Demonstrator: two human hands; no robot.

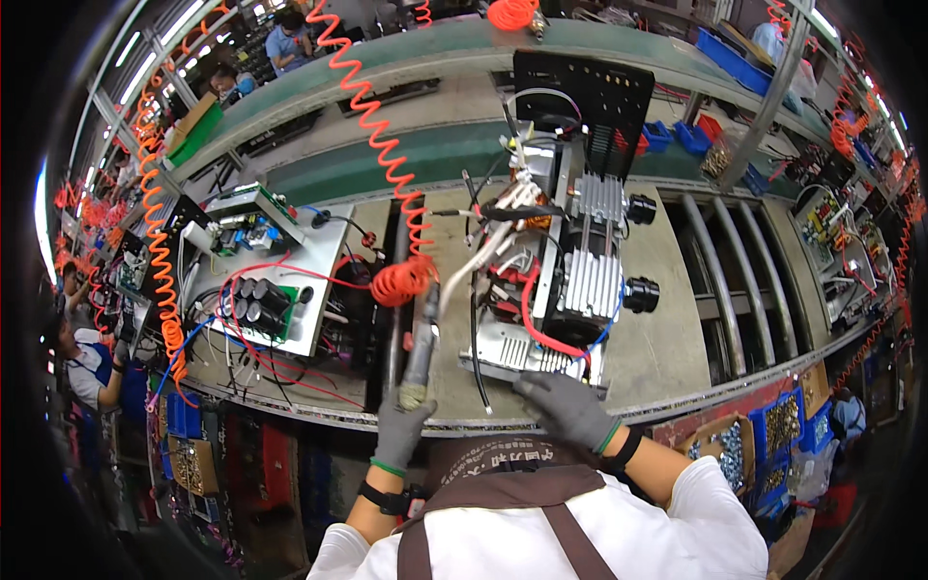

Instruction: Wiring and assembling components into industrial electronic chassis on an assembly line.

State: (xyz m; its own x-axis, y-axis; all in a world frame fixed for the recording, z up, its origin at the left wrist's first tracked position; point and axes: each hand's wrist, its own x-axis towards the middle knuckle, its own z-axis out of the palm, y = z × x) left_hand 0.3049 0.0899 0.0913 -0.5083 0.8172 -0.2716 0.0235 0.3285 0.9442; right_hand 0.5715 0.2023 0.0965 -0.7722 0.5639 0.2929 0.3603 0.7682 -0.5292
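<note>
My left hand (pixel 400 430), in a grey glove, grips the lower end of a slim pneumatic screwdriver (pixel 421 338) that points up toward an electronic chassis. An orange coiled hose (pixel 382 145) runs from the tool up to the top of the view. My right hand (pixel 564 406), also gloved, rests on the near edge of the open chassis (pixel 556 280), which holds silver heat sinks, black knobs, red and black wires and an upright black plate at its far end.
A second white assembly (pixel 266 271) with black capacitors and a green circuit board lies to the left on the bench. Metal rollers (pixel 720 280) sit to the right. Blue bins of screws (pixel 773 425) hang below the bench. Other workers sit far left and beyond the green conveyor.
</note>
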